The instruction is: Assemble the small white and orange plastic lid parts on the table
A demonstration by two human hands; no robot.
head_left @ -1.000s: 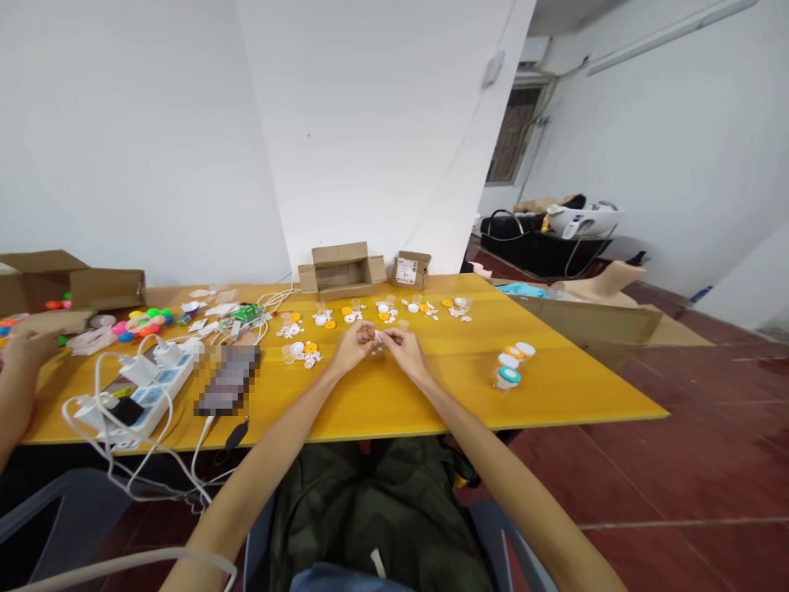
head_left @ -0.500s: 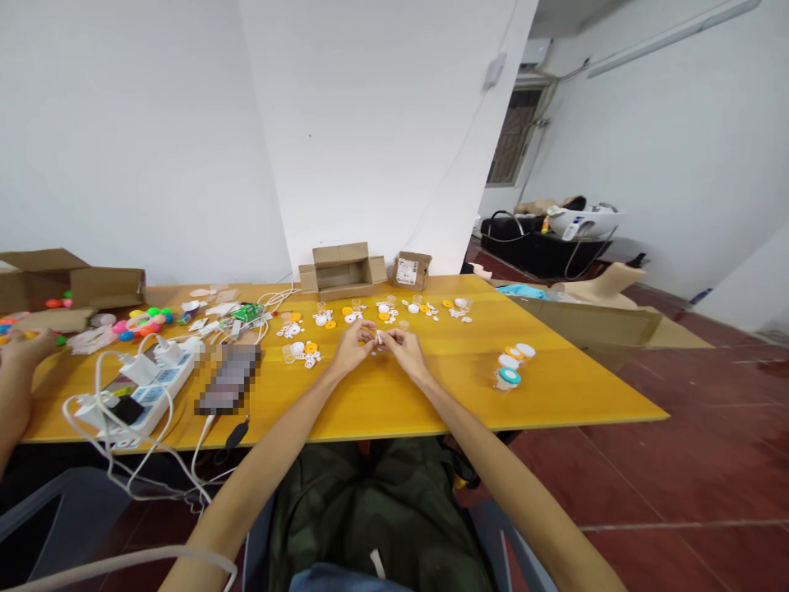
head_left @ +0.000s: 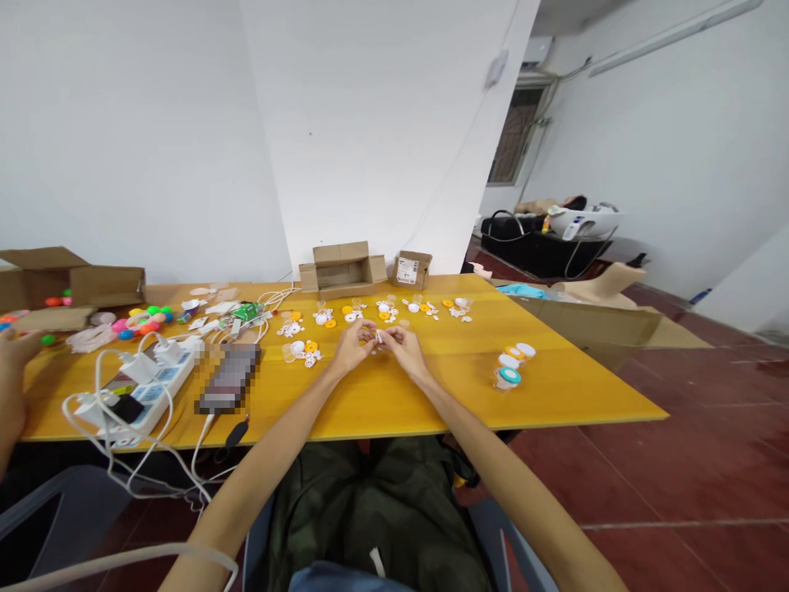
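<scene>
My left hand (head_left: 354,347) and my right hand (head_left: 400,349) meet over the middle of the yellow table (head_left: 394,407). Between their fingertips they pinch a small white plastic piece (head_left: 378,337), too small to make out in detail. Both hands are closed on it. Just beyond them lie groups of loose parts: white perforated discs (head_left: 385,316), orange round lids (head_left: 330,324) and small clear cups (head_left: 288,353). Off to the right of my hands stand several lidded clear containers, one with a teal lid (head_left: 509,376) and others with white lids (head_left: 525,350).
An open cardboard box (head_left: 343,279) and a smaller carton (head_left: 412,270) stand at the back. On the left are a power strip (head_left: 159,390) with tangled white cables, a blurred-out phone (head_left: 229,378) and colourful balls (head_left: 148,321). Another person's hand (head_left: 13,353) reaches in at far left.
My hands stay almost in place around the small white piece. At far left, the other person's hand has shifted slightly left and a green ball now shows beside it.
</scene>
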